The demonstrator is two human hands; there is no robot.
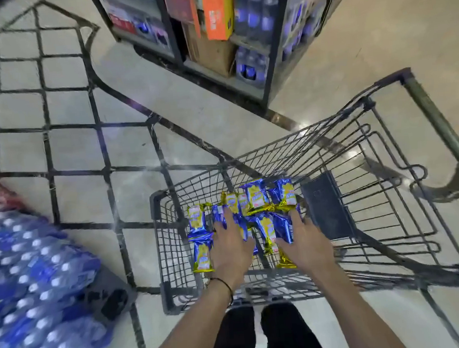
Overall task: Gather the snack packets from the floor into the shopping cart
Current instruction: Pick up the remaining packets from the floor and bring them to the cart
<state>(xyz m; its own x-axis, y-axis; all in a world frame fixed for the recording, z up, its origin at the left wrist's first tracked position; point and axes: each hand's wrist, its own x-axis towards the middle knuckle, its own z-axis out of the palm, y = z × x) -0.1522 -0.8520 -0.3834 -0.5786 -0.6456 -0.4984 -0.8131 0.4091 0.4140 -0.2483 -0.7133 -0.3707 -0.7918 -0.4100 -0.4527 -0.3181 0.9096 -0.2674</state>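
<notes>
Our two forearms reach forward from the bottom edge, above our dark trouser legs. A thin black cord circles the left wrist. Both hands are down inside the shopping cart, which stands on the floor just ahead of our feet.

Our left grip lies open, fingers spread flat on the snack packets. Our right grip is open too, fingers splayed, its fingertips touching the packets on the right of the heap. Neither grip is curled round anything.

We see the packets, blue and gold foil, lying in a loose heap on the wire bottom of the basket, at the end nearest us. Some overlap and some lie flat. Beyond them a dark flap leans inside the basket, and the cart's green handle runs along its far right side.

On our left sit wrapped packs of water bottles, blurred. The floor is pale tile with a black line pattern. A shelf unit with boxes and bottles stands ahead.
</notes>
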